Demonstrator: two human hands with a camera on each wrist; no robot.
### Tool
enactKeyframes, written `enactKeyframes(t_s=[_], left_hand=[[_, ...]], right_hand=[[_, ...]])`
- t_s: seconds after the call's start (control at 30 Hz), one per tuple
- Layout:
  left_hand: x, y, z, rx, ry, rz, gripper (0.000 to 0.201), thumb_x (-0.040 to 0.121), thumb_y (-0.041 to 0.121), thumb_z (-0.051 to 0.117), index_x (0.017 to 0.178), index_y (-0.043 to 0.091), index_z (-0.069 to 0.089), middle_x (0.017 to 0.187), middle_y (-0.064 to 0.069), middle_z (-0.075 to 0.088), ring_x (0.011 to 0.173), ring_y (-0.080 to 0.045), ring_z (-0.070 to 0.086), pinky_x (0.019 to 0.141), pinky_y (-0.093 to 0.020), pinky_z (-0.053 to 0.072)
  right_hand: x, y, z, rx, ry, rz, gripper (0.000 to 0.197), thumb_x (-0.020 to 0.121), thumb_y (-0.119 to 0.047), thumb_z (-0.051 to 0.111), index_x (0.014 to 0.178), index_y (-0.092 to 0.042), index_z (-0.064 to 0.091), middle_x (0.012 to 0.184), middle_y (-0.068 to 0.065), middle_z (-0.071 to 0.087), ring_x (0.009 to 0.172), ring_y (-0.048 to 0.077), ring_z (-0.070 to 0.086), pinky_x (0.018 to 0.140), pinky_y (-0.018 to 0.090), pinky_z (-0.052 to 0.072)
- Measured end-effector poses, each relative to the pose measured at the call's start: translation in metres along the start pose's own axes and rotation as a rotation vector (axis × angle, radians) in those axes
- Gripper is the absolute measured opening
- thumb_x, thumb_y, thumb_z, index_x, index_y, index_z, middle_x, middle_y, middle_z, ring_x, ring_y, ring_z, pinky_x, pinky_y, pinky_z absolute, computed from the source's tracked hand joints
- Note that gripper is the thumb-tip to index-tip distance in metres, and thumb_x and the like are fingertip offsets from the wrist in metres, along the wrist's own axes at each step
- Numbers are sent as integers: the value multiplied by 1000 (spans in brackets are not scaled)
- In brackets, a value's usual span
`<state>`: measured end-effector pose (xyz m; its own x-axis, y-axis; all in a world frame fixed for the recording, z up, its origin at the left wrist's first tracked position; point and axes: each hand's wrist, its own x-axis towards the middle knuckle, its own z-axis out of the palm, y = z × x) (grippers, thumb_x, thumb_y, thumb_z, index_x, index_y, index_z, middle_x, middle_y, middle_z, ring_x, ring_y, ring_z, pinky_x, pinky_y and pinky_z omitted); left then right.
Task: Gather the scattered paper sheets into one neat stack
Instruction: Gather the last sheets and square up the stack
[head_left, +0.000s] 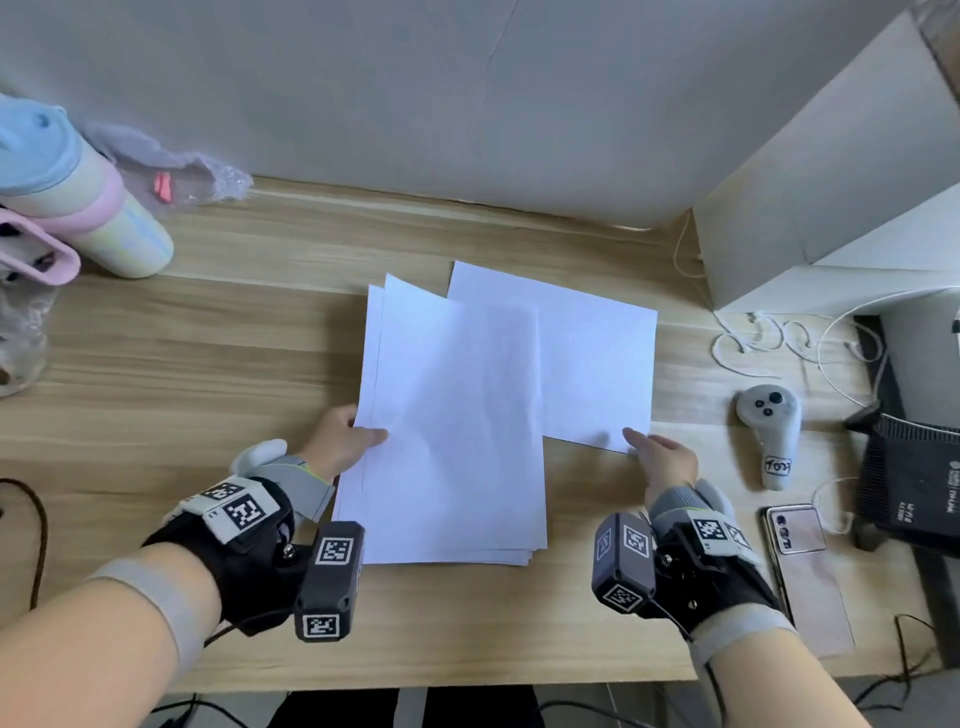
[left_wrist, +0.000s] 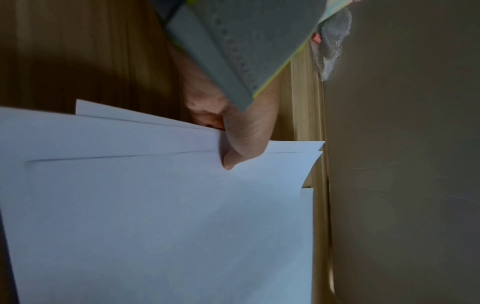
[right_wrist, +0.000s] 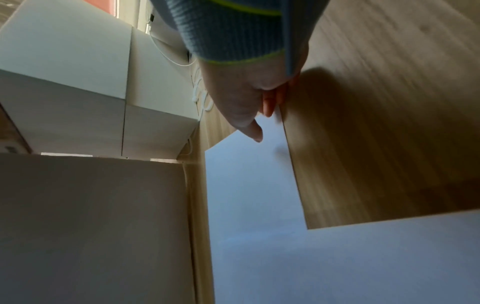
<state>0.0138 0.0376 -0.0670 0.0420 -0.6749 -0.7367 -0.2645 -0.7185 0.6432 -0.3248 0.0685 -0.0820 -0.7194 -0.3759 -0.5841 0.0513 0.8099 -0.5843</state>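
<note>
A loose pile of white paper sheets lies fanned in the middle of the wooden table. My left hand pinches its left edge, thumb on top and fingers underneath. In the left wrist view the thumb of that left hand presses on the top of the paper pile. One separate sheet sticks out to the right from under the pile. My right hand pinches that sheet's near right corner. The right wrist view shows the right hand, thumb above and fingers below the separate sheet.
A pastel bottle stands at the far left. To the right are a white box, white cables, a white controller, a phone and a black router. A grey board backs the table.
</note>
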Motion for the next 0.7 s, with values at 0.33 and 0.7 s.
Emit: enactKeyframes(t_s=[0.33, 0.7], left_hand=[[3, -6, -2, 60, 11, -56, 35, 87, -1, 58, 122, -3, 55, 127, -21, 59, 98, -24, 56, 87, -34, 44], [-9, -8, -15, 157, -85, -99, 38, 88, -1, 54, 126, -2, 51, 128, -20, 58, 109, -32, 58, 98, -41, 45]], right_hand=[[-19, -1, 24, 275, -382, -20, 29, 85, -10, 65, 112, -5, 59, 108, 14, 66, 92, 30, 65, 86, 34, 54], [-56, -66, -1, 334, -64, -527, 23, 94, -24, 49, 99, -6, 62, 81, 1, 58, 81, 15, 55, 71, 29, 52]])
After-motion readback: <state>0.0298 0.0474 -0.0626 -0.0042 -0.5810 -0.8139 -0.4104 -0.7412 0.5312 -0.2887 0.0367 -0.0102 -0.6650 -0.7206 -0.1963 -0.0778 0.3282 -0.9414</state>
